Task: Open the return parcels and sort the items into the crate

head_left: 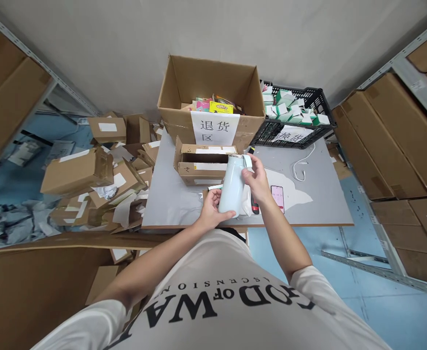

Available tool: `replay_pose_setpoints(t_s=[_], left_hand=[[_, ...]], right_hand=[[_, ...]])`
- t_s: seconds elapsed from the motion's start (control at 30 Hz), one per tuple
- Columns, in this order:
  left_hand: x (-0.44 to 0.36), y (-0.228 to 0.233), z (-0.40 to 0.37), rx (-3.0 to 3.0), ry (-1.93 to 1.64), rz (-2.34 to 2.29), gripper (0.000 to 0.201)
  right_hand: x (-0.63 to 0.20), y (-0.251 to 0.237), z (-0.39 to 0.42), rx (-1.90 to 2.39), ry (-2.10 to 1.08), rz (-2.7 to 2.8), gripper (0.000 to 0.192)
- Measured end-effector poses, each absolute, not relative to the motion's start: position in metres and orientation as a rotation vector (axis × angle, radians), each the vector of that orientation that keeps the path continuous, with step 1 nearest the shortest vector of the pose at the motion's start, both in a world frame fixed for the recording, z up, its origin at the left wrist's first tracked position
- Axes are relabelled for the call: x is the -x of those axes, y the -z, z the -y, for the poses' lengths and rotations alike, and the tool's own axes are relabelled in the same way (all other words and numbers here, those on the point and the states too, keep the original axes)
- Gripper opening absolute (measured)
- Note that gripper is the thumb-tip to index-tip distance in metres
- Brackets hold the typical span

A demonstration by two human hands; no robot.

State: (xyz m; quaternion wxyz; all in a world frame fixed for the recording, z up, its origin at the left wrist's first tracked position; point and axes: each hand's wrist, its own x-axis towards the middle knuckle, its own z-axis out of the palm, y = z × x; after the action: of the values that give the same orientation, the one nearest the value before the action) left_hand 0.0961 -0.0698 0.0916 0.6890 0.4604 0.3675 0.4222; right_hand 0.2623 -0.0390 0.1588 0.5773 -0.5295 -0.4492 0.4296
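Note:
A pale blue bottle [232, 187] is held tilted above the near edge of the table. Wrapped round its lower end is my left hand [213, 206], thumb across the base. My right hand [257, 179] grips the top end, by the strap loop [247, 161]. Just beyond the bottle stands an open narrow cardboard box [200, 167], its inside dark. Partly hidden behind my right hand, a red and black tool [254, 206] lies on the table.
At the back stand a large open carton [169, 114] with colourful packets and a black crate [317, 97] of green-white boxes. A phone [277, 197] and white cable [300, 170] lie on the grey table [330, 194]. Cardboard boxes [78, 172] pile up at left; cartons [391, 141] fill the right shelf.

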Motion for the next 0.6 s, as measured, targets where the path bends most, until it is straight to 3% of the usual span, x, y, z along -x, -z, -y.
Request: replay_pose_setpoints(t_s=[0.13,0.3,0.6], left_hand=[[-0.097,-0.092,0.074,-1.164,-0.985,-0.948,0.072],[-0.092,-0.092,0.075,-1.031,-0.985,-0.822,0.076],[-0.084,-0.107,0.08,-0.513,-0.599,-0.44,0.071]], right_hand=[[-0.256,-0.16,0.034,1.247,-1.023,1.015,0.064],[-0.257,-0.156,0.028,1.198,-1.027,0.866,0.049],[-0.261,-0.156,0.03,1.021,-1.214,0.737,0.053]])
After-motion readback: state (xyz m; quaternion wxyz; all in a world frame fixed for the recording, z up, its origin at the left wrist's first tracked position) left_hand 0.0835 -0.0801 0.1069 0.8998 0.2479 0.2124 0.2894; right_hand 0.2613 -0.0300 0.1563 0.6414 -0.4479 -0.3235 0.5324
